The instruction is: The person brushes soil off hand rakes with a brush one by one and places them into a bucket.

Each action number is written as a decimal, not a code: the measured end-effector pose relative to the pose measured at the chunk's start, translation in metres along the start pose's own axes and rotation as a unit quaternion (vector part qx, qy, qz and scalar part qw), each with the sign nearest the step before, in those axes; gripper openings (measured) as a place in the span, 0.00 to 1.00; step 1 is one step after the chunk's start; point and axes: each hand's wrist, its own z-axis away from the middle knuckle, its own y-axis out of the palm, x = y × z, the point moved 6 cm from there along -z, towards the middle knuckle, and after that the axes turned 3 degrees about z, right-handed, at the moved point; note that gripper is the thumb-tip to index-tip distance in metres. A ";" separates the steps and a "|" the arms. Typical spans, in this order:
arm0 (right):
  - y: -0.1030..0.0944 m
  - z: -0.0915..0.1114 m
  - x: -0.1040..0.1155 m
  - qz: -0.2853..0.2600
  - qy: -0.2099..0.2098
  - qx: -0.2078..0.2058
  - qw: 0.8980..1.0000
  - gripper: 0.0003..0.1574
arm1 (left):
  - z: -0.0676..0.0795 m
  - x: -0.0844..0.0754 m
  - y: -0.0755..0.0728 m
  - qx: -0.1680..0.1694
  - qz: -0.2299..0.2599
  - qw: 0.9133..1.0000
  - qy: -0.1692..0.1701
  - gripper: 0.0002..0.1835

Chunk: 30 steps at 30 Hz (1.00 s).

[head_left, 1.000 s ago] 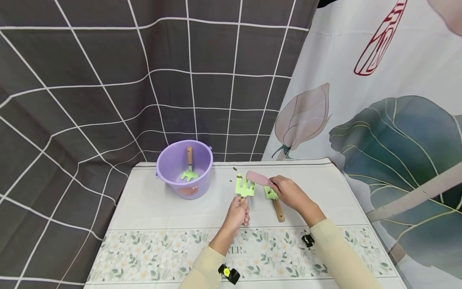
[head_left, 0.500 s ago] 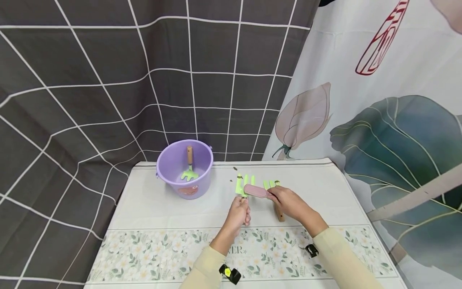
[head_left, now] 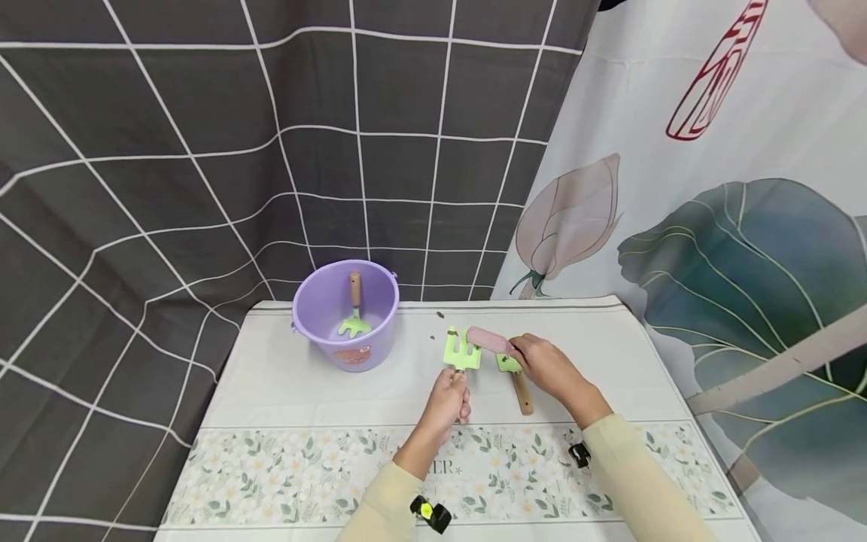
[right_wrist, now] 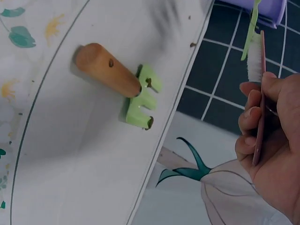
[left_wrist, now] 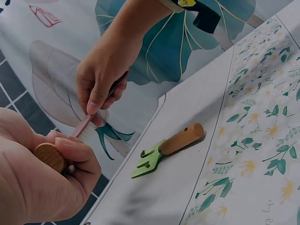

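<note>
My left hand (head_left: 447, 399) grips the wooden handle (left_wrist: 50, 158) of a small garden fork, its green tined head (head_left: 462, 355) held up over the table. In my right hand (head_left: 547, 367) is a pink brush (head_left: 489, 340). Its white bristles (right_wrist: 254, 58) face the green fork head and appear to touch it in the right wrist view. Brown bits cling to the fork's tines. A second garden fork (right_wrist: 110, 72), green with a wooden handle, lies on the table below my right hand, with brown specks on its head.
A purple bucket (head_left: 382, 348) stands at the back left of the table, a third green tool (head_left: 355, 293) with a wooden handle leaning inside. Several brown crumbs (head_left: 440, 315) lie near the back edge. Curtains hang behind and to the right (head_left: 576, 218).
The brush moved down across the fork head toward its base, then back up and right to the tines. My left hand and its fork have hardly moved.
</note>
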 end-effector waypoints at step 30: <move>0.003 0.005 0.007 -0.046 0.015 0.043 0.998 0.15 | 0.001 0.001 0.004 0.014 -0.009 1.000 -0.001 0.07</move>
